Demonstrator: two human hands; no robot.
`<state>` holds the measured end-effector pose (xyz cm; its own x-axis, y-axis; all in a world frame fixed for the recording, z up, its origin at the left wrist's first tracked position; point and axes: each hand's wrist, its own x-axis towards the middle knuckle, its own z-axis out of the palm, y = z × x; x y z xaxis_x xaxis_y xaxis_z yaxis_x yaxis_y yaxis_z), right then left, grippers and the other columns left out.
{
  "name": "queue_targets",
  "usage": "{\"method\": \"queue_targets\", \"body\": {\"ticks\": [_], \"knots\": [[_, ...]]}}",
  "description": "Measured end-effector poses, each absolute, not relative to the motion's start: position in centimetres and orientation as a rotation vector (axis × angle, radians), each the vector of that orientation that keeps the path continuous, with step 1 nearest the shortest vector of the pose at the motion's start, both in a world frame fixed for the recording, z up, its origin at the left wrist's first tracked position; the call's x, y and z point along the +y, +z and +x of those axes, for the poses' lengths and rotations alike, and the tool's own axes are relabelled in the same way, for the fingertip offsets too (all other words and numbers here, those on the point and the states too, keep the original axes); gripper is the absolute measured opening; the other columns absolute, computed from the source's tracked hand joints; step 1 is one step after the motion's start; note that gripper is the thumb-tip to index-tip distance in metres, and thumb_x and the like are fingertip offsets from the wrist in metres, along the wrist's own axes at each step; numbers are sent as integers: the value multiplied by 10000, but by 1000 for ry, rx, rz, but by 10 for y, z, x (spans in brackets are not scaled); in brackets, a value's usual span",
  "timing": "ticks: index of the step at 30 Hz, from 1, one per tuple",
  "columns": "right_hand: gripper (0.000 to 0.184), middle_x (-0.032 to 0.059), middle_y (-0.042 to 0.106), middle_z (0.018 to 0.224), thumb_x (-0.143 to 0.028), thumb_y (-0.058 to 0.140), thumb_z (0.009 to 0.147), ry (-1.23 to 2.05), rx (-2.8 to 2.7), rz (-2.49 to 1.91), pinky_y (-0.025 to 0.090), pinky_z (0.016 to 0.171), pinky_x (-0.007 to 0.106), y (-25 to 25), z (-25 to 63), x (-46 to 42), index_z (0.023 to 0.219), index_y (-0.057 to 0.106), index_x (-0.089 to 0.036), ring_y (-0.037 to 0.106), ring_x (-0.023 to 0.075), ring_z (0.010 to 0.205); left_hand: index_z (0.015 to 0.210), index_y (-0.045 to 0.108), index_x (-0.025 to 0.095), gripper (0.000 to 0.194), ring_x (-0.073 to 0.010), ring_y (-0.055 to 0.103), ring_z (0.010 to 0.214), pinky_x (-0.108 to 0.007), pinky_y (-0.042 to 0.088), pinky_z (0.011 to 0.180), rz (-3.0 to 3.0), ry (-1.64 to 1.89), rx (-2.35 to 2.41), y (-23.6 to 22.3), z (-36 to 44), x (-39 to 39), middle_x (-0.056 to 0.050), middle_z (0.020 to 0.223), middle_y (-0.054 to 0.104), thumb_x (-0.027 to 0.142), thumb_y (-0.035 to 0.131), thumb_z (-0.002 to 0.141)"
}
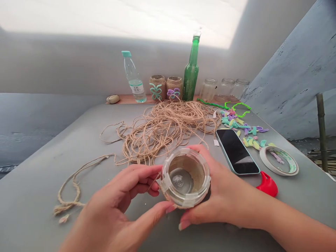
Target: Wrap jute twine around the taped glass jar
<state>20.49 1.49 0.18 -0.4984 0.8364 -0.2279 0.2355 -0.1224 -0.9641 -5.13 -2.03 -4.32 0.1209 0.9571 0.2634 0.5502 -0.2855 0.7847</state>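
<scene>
A glass jar [185, 177] is tilted so that I look into its mouth. Pieces of clear tape sit around its rim, and brown twine shows through its wall. My right hand [215, 189] wraps around the jar's right side. At the left side, my left hand [131, 199] has its thumb against the jar and a strand of twine [154, 181] running through its curled fingers. Behind the jar spreads a large loose tangle of jute twine [168, 126]. The jar's underside is hidden from me.
Twine-wrapped jars [158, 87], a water bottle [135, 80], a green bottle [191, 73] and clear jars [209, 90] line the back. To the right lie a phone [237, 152], a tape roll [265, 162], a red object [268, 185] and coloured fuzzy pieces [233, 120]. A knotted twine length [63, 189] lies left.
</scene>
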Motion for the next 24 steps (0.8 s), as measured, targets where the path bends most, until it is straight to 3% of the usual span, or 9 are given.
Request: {"method": "queue_targets", "body": {"ticks": [3, 5, 7, 11, 15, 21, 24], "knots": [[994, 10, 670, 1388, -97, 988, 640, 1706, -1761, -1114, 489, 1141, 376, 8, 212, 20, 1462, 474, -318, 628, 268, 1337, 1256, 655, 456, 454, -165, 823, 923, -222, 690, 851, 1884, 1010, 1354, -36, -48, -16, 95, 1134, 818, 350, 852, 861], [834, 17, 689, 1350, -103, 947, 711, 1724, -1764, -1125, 515, 1115, 385, 12, 213, 21, 1409, 532, -295, 664, 266, 1285, 1265, 656, 461, 449, -177, 822, 944, -249, 697, 859, 1895, 1010, 1328, -33, -47, -15, 77, 1160, 811, 343, 835, 871], [789, 16, 710, 1310, -121, 957, 705, 1712, -1739, -1178, 540, 1088, 407, 14, 210, 21, 1355, 544, -292, 701, 274, 1220, 1270, 655, 459, 464, -198, 821, 961, -286, 706, 868, 1913, 1004, 1311, -32, -47, -14, 57, 1183, 806, 340, 834, 859], [917, 14, 722, 1290, -133, 1036, 561, 1616, -1737, -1261, 569, 1040, 429, 11, 203, 17, 1293, 511, -306, 715, 299, 1172, 1294, 631, 485, 570, -211, 805, 988, -324, 705, 888, 1961, 993, 1302, -34, -50, -18, 55, 1225, 784, 306, 866, 807], [949, 14, 711, 1273, -138, 1053, 510, 1576, -1723, -1295, 571, 1026, 428, 6, 199, 13, 1256, 490, -303, 698, 302, 1175, 1292, 644, 474, 616, -242, 773, 1026, -347, 699, 885, 2012, 1058, 1348, -39, -53, -22, 43, 1213, 770, 319, 897, 752], [1062, 54, 588, 1502, -180, 1042, 556, 1599, -1774, -1220, 567, 1077, 442, 3, 204, 14, 1436, 472, -350, 653, 323, 1292, 1299, 645, 503, 618, -227, 756, 1031, -299, 678, 875, 2025, 1086, 1334, -37, -48, -18, 73, 1200, 766, 338, 890, 757], [1029, 55, 573, 1526, -195, 1045, 556, 1589, -1802, -1166, 574, 1076, 437, 2, 206, 15, 1429, 522, -343, 641, 331, 1315, 1265, 655, 515, 573, -201, 764, 996, -276, 675, 870, 1972, 1097, 1350, -32, -42, -16, 101, 1166, 774, 323, 873, 771]]}}
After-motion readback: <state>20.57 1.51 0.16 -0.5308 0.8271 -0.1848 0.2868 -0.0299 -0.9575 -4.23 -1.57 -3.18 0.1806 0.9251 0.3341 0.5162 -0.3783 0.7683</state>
